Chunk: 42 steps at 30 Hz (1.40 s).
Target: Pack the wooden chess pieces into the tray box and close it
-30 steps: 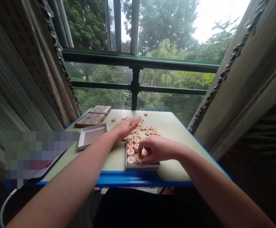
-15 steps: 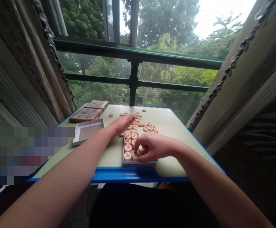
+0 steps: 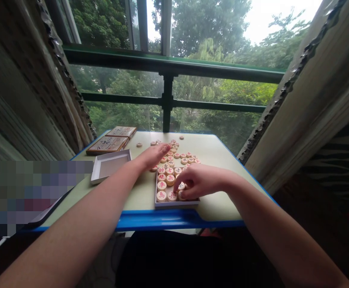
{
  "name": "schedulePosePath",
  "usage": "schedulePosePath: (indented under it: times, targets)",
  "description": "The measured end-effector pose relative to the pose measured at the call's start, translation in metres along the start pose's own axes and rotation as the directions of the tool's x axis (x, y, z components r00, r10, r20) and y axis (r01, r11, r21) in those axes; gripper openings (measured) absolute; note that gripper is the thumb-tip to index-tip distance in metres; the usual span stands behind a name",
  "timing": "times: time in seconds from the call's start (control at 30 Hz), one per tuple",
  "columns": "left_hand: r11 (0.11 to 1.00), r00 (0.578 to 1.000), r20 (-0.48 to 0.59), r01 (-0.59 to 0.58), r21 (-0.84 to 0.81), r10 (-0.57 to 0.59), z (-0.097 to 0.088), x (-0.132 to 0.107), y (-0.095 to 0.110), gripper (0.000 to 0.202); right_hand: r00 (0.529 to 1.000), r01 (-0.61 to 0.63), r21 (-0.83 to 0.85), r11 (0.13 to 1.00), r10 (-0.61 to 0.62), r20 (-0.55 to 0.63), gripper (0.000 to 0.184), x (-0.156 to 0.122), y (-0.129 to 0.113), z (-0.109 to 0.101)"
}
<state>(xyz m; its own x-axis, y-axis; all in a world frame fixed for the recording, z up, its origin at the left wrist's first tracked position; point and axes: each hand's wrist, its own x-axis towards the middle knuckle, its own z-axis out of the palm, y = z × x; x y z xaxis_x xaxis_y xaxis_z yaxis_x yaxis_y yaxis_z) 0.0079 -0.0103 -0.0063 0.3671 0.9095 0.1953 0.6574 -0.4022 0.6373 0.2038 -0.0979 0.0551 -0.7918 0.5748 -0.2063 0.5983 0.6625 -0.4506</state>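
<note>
A shallow white tray [image 3: 174, 204] near the table's front edge holds several round wooden chess pieces with red characters. My right hand [image 3: 203, 181] hovers over the tray's right side, fingers curled down and pinched on a piece [image 3: 181, 186] inside it. My left hand [image 3: 156, 155] lies flat and open farther back, fingers stretched onto a loose pile of pieces [image 3: 180, 156] scattered on the table beyond the tray.
The small pale-green table [image 3: 219, 208] has a blue rim. An empty white box lid [image 3: 110, 165] lies at the left, with two wooden-look boxes [image 3: 111, 143] behind it. A dark flat device [image 3: 47, 214] sits at the near left edge. Green window railing stands behind; curtains hang both sides.
My right hand has shifted slightly right and back within the tray, uncovering the front-row pieces. My left hand stays on the loose pile. The camera tilted a little.
</note>
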Motion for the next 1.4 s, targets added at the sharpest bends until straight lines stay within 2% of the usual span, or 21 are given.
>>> schedulePosePath:
  times: [0.23, 0.7, 0.9, 1.07, 1.3, 1.4]
  targets:
    - [0.999, 1.000, -0.005, 0.016, -0.045, -0.016, 0.0022, 0.0017, -0.0034, 0.082, 1.000, -0.004, -0.036, 0.999, 0.003, -0.024, 0.022, -0.0027, 0.0039, -0.0002]
    - [1.000, 1.000, 0.002, -0.008, -0.023, 0.008, 0.0014, 0.0014, -0.0038, 0.083, 1.000, -0.009, -0.074, 0.997, 0.008, -0.014, 0.022, -0.0019, 0.0040, 0.0013]
    - [0.999, 0.999, -0.010, 0.041, 0.019, -0.041, 0.0021, 0.0027, -0.0047, 0.087, 0.998, -0.038, -0.106, 0.994, 0.032, -0.052, 0.022, -0.0019, 0.0023, 0.0005]
    - [0.998, 0.998, -0.018, 0.054, 0.018, -0.054, 0.0036, 0.0042, -0.0066, 0.087, 0.998, -0.030, -0.082, 0.996, 0.025, -0.057, 0.025, -0.0043, 0.0006, -0.0010]
    - [0.998, 0.998, -0.003, 0.059, 0.019, -0.059, 0.0023, 0.0031, -0.0050, 0.084, 0.999, 0.002, -0.050, 0.999, -0.004, -0.039, 0.018, -0.0035, 0.0031, 0.0007]
    - [0.999, 1.000, -0.002, 0.030, 0.023, -0.030, 0.0012, 0.0027, -0.0031, 0.081, 0.998, 0.004, -0.042, 0.999, -0.007, -0.061, 0.022, -0.0039, 0.0025, -0.0006]
